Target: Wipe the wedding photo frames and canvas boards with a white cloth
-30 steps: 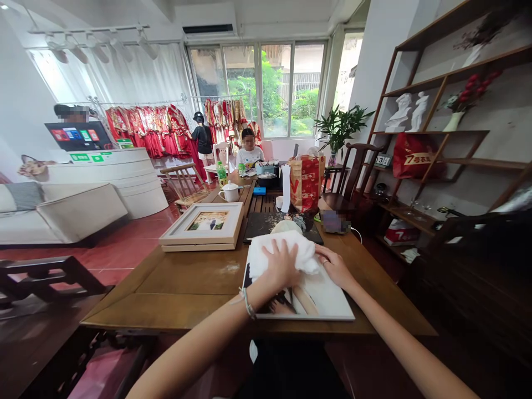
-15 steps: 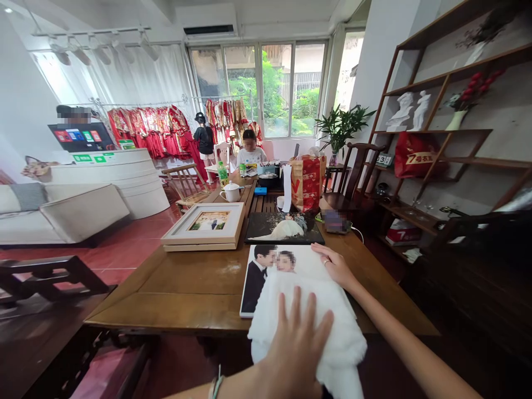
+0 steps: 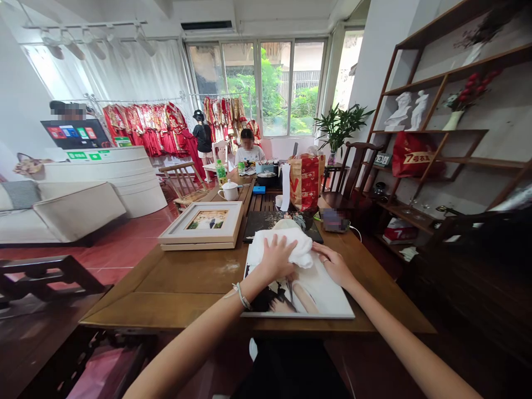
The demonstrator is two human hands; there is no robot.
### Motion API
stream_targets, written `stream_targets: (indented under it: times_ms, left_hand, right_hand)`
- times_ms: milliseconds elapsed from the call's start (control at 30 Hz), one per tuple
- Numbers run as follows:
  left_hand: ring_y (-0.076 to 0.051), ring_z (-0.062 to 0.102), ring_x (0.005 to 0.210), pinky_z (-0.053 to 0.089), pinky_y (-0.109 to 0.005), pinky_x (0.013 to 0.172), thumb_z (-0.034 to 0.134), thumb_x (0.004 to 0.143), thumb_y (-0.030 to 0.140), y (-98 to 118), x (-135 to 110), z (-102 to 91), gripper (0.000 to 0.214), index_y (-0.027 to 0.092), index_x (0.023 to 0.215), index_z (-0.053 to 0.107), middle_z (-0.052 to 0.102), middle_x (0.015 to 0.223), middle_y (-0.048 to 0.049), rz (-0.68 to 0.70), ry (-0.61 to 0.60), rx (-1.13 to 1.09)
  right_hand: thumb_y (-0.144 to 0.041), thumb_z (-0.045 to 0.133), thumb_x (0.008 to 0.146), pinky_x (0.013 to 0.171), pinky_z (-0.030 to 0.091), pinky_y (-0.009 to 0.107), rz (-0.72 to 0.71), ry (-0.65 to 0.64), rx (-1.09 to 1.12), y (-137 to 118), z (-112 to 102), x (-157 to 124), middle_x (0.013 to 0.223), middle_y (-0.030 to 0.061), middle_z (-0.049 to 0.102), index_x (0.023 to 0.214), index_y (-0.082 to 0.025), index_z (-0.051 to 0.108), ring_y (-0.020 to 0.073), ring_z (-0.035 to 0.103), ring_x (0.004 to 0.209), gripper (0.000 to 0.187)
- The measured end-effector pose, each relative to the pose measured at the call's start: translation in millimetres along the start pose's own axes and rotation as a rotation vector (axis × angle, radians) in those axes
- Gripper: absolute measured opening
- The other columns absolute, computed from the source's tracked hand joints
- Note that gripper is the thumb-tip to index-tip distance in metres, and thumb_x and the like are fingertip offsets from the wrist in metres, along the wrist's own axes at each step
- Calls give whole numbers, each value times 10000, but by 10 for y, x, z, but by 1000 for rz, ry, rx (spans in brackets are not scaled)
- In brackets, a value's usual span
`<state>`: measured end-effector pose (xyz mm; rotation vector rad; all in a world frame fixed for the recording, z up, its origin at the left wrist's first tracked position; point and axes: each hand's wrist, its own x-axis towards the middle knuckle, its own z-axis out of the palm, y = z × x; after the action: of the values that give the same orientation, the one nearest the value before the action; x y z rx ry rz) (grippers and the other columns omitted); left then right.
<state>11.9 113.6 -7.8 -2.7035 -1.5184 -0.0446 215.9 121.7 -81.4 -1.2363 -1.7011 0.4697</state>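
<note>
A white towel [image 3: 300, 252] lies bunched over the upper part of a photo panel [image 3: 332, 296] with a white edge. My left hand [image 3: 275, 257] rests on top of the towel, its fingers spread and pressing on it. The towel covers the upper part of the panel's picture; dark clothing and an arm show below. My right hand [image 3: 336, 267] lies flat at the panel's upper right edge, fingers stretched out. A dark photo panel [image 3: 249, 226] lies just beyond, partly hidden by the towel.
Pale picture frames [image 3: 236, 224] lie stacked at left on the wooden table [image 3: 178, 285]. Behind them stands a white lidded cup [image 3: 229, 191]. A red and brown paper bag [image 3: 306, 183] and a blue box [image 3: 259, 189] stand farther back. A person [image 3: 249, 152] sits at the far end.
My left hand has moved away from me with the towel, from the panel's near edge to its far part. The lower picture now shows. My right hand has stayed nearly in place.
</note>
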Motion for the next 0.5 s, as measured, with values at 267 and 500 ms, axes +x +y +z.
stream_targets:
  times_ms: [267, 500]
  left_hand:
    - [-358, 41, 1344, 64, -580, 1040, 539, 682, 259, 15, -746, 2, 821, 274, 1423, 183, 172, 1486, -80, -2, -45, -49]
    - [-342, -95, 1341, -30, -584, 1042, 584, 614, 306, 285, -1334, 14, 953, 336, 1427, 89, 22, 1513, -15, 215, -117, -126]
  right_hand:
    - [-92, 400, 720, 1040, 343, 435, -2, -7, -2, -47, 2, -10, 1171, 58, 634, 1025, -213, 675, 197, 526, 1163, 429]
    - [-98, 390, 728, 1038, 346, 445, -4, -18, -15, -23, 2, -17, 1184, 75, 625, 1041, -187, 667, 206, 519, 1171, 427]
